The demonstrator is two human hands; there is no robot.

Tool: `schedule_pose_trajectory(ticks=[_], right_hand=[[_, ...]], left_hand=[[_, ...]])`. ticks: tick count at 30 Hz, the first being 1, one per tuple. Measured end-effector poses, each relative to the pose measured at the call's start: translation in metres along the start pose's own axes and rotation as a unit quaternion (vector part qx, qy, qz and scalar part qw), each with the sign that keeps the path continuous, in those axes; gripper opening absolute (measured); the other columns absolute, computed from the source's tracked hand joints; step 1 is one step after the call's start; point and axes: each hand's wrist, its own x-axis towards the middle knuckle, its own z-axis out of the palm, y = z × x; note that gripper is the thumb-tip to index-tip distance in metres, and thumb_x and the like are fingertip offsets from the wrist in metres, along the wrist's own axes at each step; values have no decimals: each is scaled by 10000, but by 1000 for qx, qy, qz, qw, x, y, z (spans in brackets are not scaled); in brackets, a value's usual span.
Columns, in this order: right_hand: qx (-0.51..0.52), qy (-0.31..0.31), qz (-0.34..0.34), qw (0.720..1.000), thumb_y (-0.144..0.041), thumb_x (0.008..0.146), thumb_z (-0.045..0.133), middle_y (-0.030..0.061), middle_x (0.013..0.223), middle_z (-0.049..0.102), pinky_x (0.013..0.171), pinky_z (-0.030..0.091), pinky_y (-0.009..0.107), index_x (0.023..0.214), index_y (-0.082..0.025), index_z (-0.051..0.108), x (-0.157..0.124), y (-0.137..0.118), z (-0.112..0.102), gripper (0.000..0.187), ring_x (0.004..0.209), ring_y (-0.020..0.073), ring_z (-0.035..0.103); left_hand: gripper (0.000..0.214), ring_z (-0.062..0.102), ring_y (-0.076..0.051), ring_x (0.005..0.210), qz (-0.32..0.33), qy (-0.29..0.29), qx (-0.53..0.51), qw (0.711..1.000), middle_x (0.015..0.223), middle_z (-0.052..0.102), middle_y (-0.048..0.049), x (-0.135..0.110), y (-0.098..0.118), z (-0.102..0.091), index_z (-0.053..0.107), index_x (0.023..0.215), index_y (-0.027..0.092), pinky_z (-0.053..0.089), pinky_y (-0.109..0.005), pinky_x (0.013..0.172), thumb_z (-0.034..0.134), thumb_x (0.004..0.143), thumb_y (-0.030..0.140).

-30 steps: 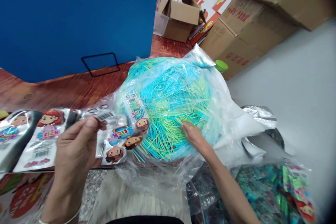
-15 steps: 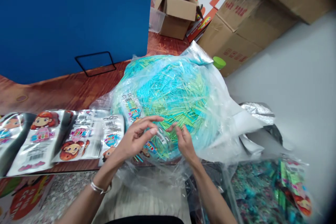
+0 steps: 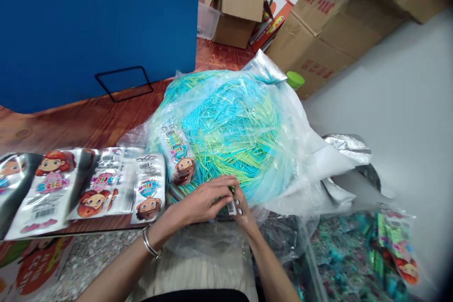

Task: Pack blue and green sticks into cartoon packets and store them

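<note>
My right hand (image 3: pixel 243 205) is closed around a small printed stick pouch (image 3: pixel 231 207), most of it hidden behind the fingers. Against its top, my left hand (image 3: pixel 210 198) is bent over with the fingers closed at the pouch's mouth, where a bit of green shows. Just beyond both hands lies a large clear plastic bag (image 3: pixel 290 151) spread open, heaped with thin blue and green sticks (image 3: pixel 230 118). A filled stick pouch (image 3: pixel 179 155) with a cartoon figure rests on the bag's left side.
Stacks of flat printed pouches (image 3: pixel 150 188) line the table's front edge at left. A clear bin (image 3: pixel 348 255) with filled pouches stands low at right. Cardboard boxes (image 3: pixel 318 33) rise at the back right. A blue panel (image 3: pixel 99 23) stands behind the table (image 3: pixel 71 127).
My hands have come together and moved nearer to me. The pouch that lay under them over the sticks is now raised between them at the heap's front edge.
</note>
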Motion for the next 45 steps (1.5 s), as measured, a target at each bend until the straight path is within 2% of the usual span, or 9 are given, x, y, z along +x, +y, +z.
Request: schedule_pose_trajectory(ticks=[5,9,12,15,17,22,25,39,45], right_hand=[[129,71,88,985,-305,884,383,45,888,631,791,478,300,957,-204,519,11,-14,-5,184,844,173,597],[162,101,110,976,-356,911,388,26,855,637,843,436,300,910,-203,518,18,-19,-13,200,847,160,592],[160,87,121,976,-380,889,444,27,870,656,847,418,297,942,-201,541,19,-16,-13,211,862,167,600],[198,78,145,966,-406,862,489,25,857,673,863,415,312,901,-197,584,23,-13,-13,233,870,175,606],[285,101,183,935,-422,830,537,14,813,682,861,437,334,858,-202,600,28,-13,-18,231,864,184,623],[548,135,282,776,-283,728,670,19,856,707,839,510,371,863,-213,611,47,-22,-43,163,926,204,657],[585,97,319,739,-175,709,661,32,902,716,848,526,371,864,-196,620,53,-26,-52,162,955,209,658],[427,-24,327,843,-258,664,666,48,838,721,705,547,396,986,-185,563,51,-28,-60,346,784,249,699],[253,-59,250,933,-324,782,517,38,825,695,704,536,391,1018,-201,527,54,-20,-60,266,710,219,685]], left_hand=[[207,538,-208,1149,-119,175,-54,976,1234,592,-108,-6,1,-10,638,865,165,393,-352,995,464,881,276],[230,630,-177,887,-260,313,-199,892,990,677,-57,-11,-1,-14,627,855,168,480,-297,814,503,851,362],[221,632,-143,741,-284,374,-311,826,816,667,-9,-13,-6,-10,599,814,174,487,-265,747,579,795,393],[231,632,-127,661,-283,393,-382,787,723,646,18,-11,-9,-6,572,781,174,488,-252,715,637,749,393],[245,631,-122,631,-283,398,-411,770,715,646,20,-10,-8,-6,573,779,169,488,-248,695,666,722,388],[269,632,-122,612,-297,406,-459,732,684,659,16,-7,-3,-13,575,793,162,477,-233,656,700,682,373],[263,632,-122,616,-302,408,-469,722,680,665,14,-7,-2,-14,575,788,159,473,-226,648,707,675,356],[243,634,-130,628,-310,365,-458,748,664,681,2,-5,-8,0,597,775,152,467,-241,673,683,699,366],[271,632,-139,608,-317,358,-446,756,638,676,-3,-2,-7,5,596,769,148,481,-254,654,690,680,387]])
